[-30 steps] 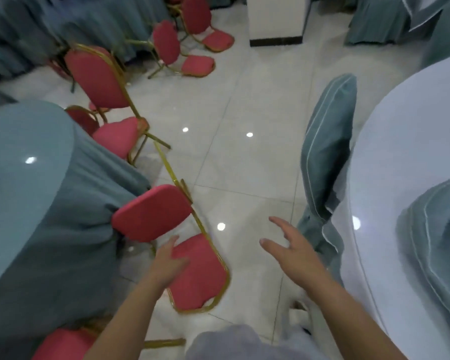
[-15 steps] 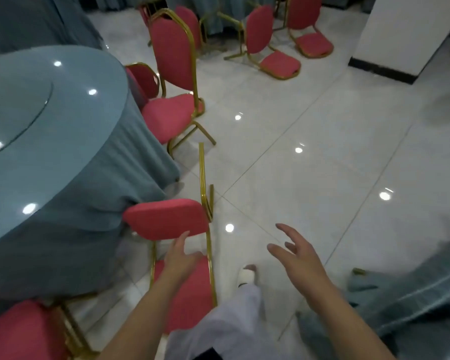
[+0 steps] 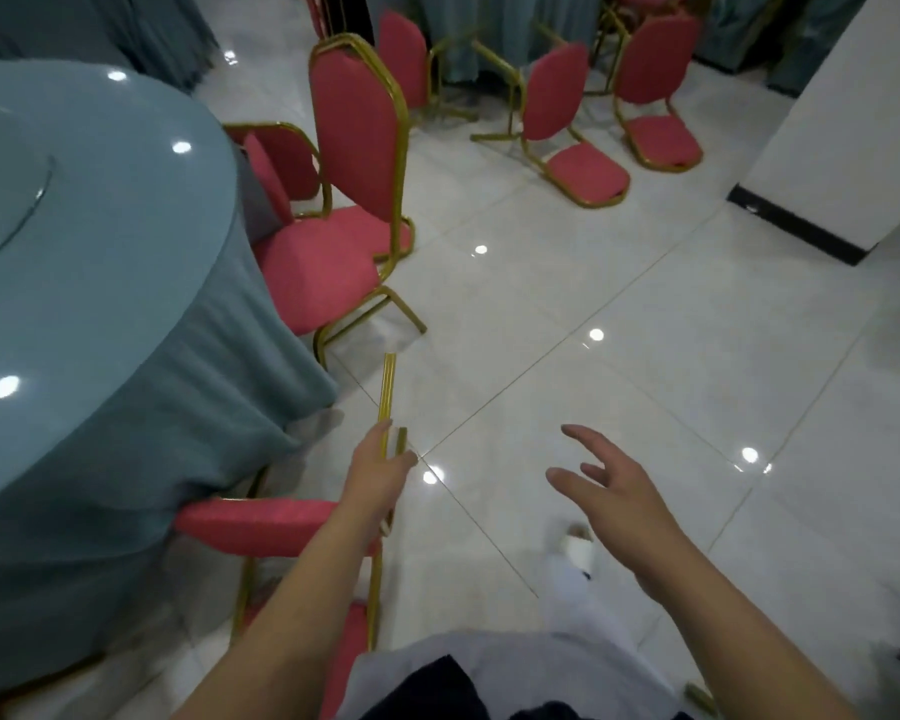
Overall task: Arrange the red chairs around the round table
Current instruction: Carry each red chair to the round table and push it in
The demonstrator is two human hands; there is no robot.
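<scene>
A round table [image 3: 89, 283] under a teal cloth fills the left side. A red chair with a gold frame lies tipped on its back beside it, its seat [image 3: 261, 524] on edge against the cloth. My left hand [image 3: 380, 470] grips one gold leg [image 3: 387, 392] of this chair, which points away from me. My right hand [image 3: 614, 496] hovers open over the floor, holding nothing. Another red chair [image 3: 328, 252] stands upright at the table's edge further back, with a third chair's back [image 3: 287, 158] behind it.
Two more red chairs [image 3: 567, 127] [image 3: 655, 101] lie tipped on the white tiled floor at the back. A white pillar with a black base [image 3: 822, 148] stands at the right. Teal draped tables line the far wall. My white shoe [image 3: 578, 548] is on the tiles.
My view has swung left toward the round table. My left hand has moved from the tipped chair's backrest up to its gold leg and closed round it. My right hand stays open.
</scene>
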